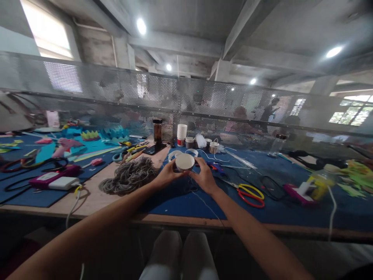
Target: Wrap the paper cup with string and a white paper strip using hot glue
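Well, pale cup in two-handed grip

a small cup, pale inside, is held mouth up between left hand and right hand.

My bench's wood top has a blue mat L & R, bare strip btwn w/ tangled grey cord. On my R mat: red/yellow-handled scissors, paper-cup stack at back. L mat: purple power strip w/ white adapter.
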A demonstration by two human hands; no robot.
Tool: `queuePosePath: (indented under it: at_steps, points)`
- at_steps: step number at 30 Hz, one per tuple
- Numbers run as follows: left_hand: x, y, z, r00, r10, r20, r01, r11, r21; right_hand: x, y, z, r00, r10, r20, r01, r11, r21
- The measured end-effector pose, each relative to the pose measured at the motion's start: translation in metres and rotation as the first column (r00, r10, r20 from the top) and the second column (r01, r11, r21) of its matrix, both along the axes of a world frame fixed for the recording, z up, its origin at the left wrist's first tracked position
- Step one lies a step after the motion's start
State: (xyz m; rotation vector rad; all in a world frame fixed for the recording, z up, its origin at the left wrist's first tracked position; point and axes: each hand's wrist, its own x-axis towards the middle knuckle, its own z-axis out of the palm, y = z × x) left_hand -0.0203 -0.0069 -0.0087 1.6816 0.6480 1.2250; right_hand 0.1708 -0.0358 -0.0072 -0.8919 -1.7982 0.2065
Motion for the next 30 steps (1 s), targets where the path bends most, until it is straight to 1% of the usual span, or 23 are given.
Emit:
queuePosePath:
  at_steps: [4,7,10,20,26,30]
  points:
    - [0.0003,-0.0021,-0.0026,0.999,0.046,0.003,-0.046,0.998,0.054,0.0009,0.0035,-0.0033,1.000,0.001,0.019,-0.001,1.000,0.007]
    - [-0.0010,-0.0032,-0.0024,0.997,0.071,-0.003,-0.070,0.994,0.083,0.0004,0.0053,-0.0046,0.999,-0.030,0.036,0.029,0.999,0.012]
    - [-0.0012,-0.0033,-0.0023,0.996,0.087,-0.006,-0.086,0.991,0.098,0.0003,0.0055,-0.0055,0.997,-0.059,0.054,0.058,0.998,0.026]
    - [-0.0003,-0.0046,-0.0016,0.987,0.151,-0.048,-0.142,0.979,0.146,-0.0001,0.0013,-0.0054,0.992,-0.095,0.087,0.088,0.993,0.079]
    - [-0.0008,-0.0059,-0.0015,0.981,0.171,-0.091,-0.154,0.974,0.166,-0.0008,0.0003,-0.0030,0.989,-0.114,0.099,0.108,0.992,0.061]
    - [-0.0011,-0.0071,-0.0007,0.975,0.180,-0.132,-0.155,0.972,0.175,0.0001,-0.0013,-0.0023,0.987,-0.120,0.104,0.121,0.993,-0.003]
